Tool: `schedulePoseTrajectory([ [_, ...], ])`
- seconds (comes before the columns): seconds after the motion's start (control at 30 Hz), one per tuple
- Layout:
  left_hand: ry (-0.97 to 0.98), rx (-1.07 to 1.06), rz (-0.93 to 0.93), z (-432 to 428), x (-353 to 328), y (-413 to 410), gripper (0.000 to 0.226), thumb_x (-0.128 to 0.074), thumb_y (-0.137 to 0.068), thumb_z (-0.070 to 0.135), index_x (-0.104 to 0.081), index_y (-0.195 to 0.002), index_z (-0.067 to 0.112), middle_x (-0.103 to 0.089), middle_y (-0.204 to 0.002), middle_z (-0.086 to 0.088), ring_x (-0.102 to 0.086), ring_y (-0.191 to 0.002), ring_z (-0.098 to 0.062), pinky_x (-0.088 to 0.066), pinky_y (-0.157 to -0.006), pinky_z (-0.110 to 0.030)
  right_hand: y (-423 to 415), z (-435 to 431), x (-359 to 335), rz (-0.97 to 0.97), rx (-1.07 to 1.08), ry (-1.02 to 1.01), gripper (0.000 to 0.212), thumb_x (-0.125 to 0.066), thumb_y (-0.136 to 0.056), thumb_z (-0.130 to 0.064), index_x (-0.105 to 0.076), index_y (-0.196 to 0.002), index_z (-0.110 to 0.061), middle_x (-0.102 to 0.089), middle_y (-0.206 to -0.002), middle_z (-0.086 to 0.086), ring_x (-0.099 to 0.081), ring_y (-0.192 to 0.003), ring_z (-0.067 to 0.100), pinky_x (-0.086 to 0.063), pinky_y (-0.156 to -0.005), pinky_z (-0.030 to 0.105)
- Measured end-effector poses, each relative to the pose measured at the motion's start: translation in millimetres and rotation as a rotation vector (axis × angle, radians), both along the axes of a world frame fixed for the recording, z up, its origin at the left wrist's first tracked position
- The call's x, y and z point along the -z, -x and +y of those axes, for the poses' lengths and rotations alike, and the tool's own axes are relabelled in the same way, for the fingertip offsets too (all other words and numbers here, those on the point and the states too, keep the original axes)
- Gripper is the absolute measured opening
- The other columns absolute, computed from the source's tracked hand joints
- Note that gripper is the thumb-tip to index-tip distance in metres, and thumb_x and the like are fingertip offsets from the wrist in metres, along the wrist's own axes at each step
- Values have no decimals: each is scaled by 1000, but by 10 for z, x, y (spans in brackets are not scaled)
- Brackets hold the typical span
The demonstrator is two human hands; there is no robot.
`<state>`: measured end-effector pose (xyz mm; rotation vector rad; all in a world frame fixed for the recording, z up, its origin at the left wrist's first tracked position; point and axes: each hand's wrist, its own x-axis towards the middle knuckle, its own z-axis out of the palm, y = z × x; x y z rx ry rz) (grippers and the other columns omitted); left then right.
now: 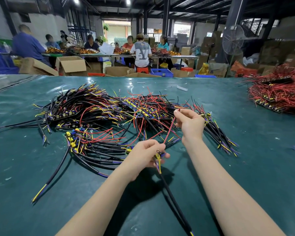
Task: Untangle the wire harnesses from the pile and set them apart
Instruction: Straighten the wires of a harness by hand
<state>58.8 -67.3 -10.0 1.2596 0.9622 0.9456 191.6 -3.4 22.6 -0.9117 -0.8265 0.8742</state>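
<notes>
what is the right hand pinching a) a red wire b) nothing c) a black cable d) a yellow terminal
a: the right hand pinches the tip of a red wire that runs down to the left hand, which grips a harness.

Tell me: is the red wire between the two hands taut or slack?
Taut: the red wire runs straight from the pinching right hand down to the left hand, which grips a harness end.

Harness pile (pixel 109 114) blocks centre; bare table (pixel 245 167) right, near.
</notes>
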Motion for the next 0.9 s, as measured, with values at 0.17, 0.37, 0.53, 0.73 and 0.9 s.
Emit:
schedulePoseTrajectory([
  [0.17, -145, -37, 160, 12, -23, 56, 34, -50, -93, 11, -41, -61, 17, -54, -53, 11, -45, -46, 4, -31, -43, -8, 20, -6, -19, 147, -31, 2, 25, -62, -82, 3, -57, -62, -12, -51, -38, -9, -44, -35, 0, -36, -36, 13],
  [0.37, -142, -39, 130, 9, -19, 34, 28, -47, -93, 6, -53, -68, 18, -55, -53, 14, -54, -51, 3, -33, -53, -14, -5, -12, -38, 376, -90, 18, 27, -54, -87, 2, -53, -63, -9, -50, -37, -6, -40, -31, 1, -30, -33, 12],
  [0.53, -141, -300, -12, 33, -19, 114, 27, -52, -90, 0, -64, -69, 12, -59, -60, 1, -60, -45, -3, -41, -44, -11, 56, -30, 26, 120, -228, 151, 30, -52, -93, -27, -61, -71, -9, -52, -39, -6, -41, -33, 1, -32, -34, 12],
  [0.73, -126, -409, -98, 72, -22, 166, 27, -53, -90, 4, -66, -71, 17, -64, -52, 9, -62, -47, -5, -43, -42, -12, 205, -142, 82, -357, -764, 305, 26, -60, -85, -8, -69, -62, -12, -53, -52, -5, -33, -40, 1, -24, -34, 10],
  [0.9, -88, -383, -142, 87, -13, 176, 32, -55, -89, 6, -70, -64, 17, -66, -56, 6, -62, -50, -5, -41, -58, -24, 279, -178, 109, -237, -728, 252, 26, -56, -86, -2, -66, -63, -9, -49, -46, -6, -33, -38, 1, -19, -33, 10],
])
